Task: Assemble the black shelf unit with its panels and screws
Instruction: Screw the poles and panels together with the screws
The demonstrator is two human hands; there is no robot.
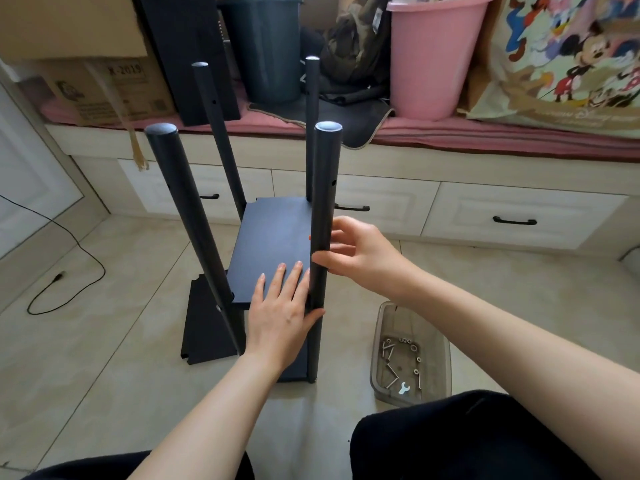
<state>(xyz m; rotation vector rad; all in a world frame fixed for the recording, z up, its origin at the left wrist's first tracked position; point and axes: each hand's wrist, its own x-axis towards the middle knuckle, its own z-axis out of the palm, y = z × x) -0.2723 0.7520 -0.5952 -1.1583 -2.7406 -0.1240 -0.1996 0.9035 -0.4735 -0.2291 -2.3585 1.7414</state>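
The black shelf unit stands on the tiled floor with several upright black poles. A black panel point(270, 244) sits part-way up between the poles, and a lower panel point(207, 327) lies near the floor. My left hand point(282, 310) rests flat with straight fingers on the upper panel's near edge, its thumb touching the near right pole point(323, 202). My right hand point(360, 252) is at that same pole from the right, thumb and fingertips lightly against it. The near left pole point(187, 209) leans slightly.
A clear plastic tray point(440, 362) with screws, nuts and a small wrench sits on the floor to the right. Another black panel point(187, 57) leans on the bench behind, beside a dark bin point(266, 50) and pink bucket point(433, 57). A black cable point(65, 271) lies left.
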